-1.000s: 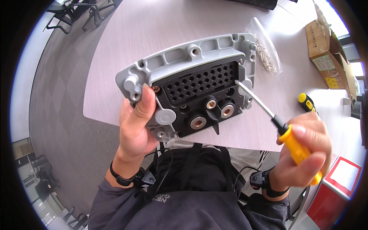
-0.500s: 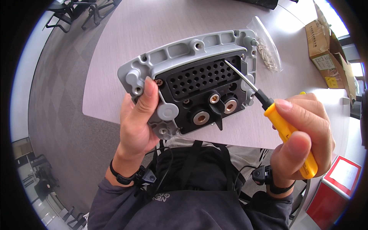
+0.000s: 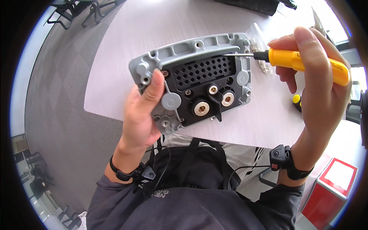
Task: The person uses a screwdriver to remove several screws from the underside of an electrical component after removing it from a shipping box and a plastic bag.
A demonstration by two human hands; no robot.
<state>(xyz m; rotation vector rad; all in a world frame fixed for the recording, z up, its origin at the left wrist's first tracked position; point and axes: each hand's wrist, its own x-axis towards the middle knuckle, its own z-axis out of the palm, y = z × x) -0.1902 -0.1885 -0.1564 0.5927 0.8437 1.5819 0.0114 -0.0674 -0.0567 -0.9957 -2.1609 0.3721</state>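
My left hand [image 3: 140,111] grips the left side of a grey cast-metal housing [image 3: 178,52], its thumb over the front face. A black connector block [image 3: 193,96] sits in the housing, with rows of round holes and several metal-ringed sockets below them. In my right hand [image 3: 321,86] is a screwdriver [image 3: 285,58] with a yellow handle and black collar. Its thin shaft lies nearly level, and the tip is at the upper edge of the hole panel, towards the right. Whether the tip touches or sits in a gap, I cannot tell.
Behind the housing's right side lies a clear plastic bag [image 3: 265,68] of small metal pieces on the pale table [image 3: 115,73]. A yellow-and-black object [image 3: 296,99] shows beside my right hand. A red box [image 3: 324,199] stands at lower right, a black bag [image 3: 253,5] at the far edge.
My right hand has moved up and right, swinging the screwdriver from a steep slant to nearly level. Its tip has shifted slightly up and left, to the panel's upper edge. The housing has tilted slightly.
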